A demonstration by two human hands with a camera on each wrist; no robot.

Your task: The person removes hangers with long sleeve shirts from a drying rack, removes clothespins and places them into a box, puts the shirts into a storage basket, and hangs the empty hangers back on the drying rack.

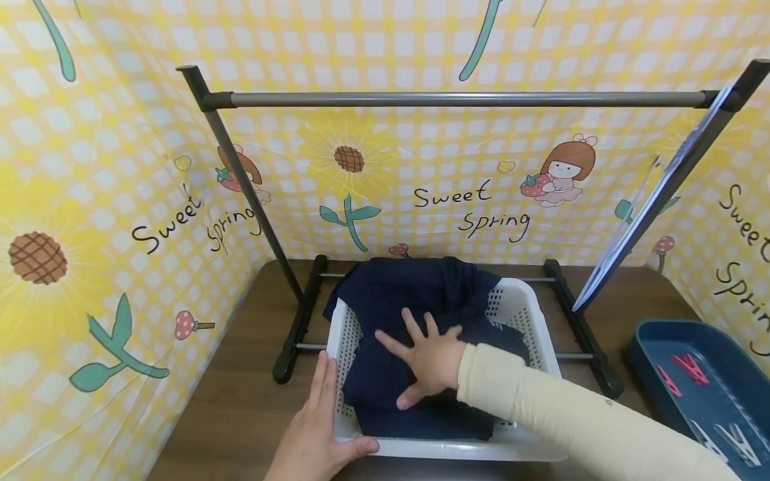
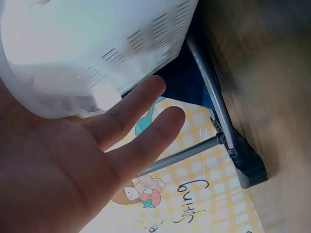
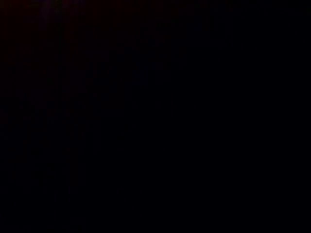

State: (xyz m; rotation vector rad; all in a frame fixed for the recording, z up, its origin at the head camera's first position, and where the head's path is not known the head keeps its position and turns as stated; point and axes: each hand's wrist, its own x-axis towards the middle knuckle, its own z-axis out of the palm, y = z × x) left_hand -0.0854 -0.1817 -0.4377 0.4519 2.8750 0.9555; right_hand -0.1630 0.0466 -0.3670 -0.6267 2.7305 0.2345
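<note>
Dark navy cloth (image 1: 385, 374) lies heaped in a white perforated plastic basket (image 1: 469, 449), with part of it hanging over the back left rim. My right hand (image 1: 430, 361) presses on the cloth with its fingers spread, palm down. My left hand (image 1: 319, 417) rests against the basket's front left corner. Its fingers lie straight along the outer side and its thumb is on the front rim. In the left wrist view, two extended fingers (image 2: 146, 138) show beside the basket's wall (image 2: 141, 46). The right wrist view is black.
A metal garment rack (image 1: 469, 99) stands over the basket on a brown wooden table (image 1: 210, 414). Thin pale hangers (image 1: 662, 180) hang at its right upright. To the right, a blue tray (image 1: 668, 324) holds red clothespins (image 1: 688, 367) and white clothespins (image 1: 736, 442). Patterned yellow cloth surrounds the table.
</note>
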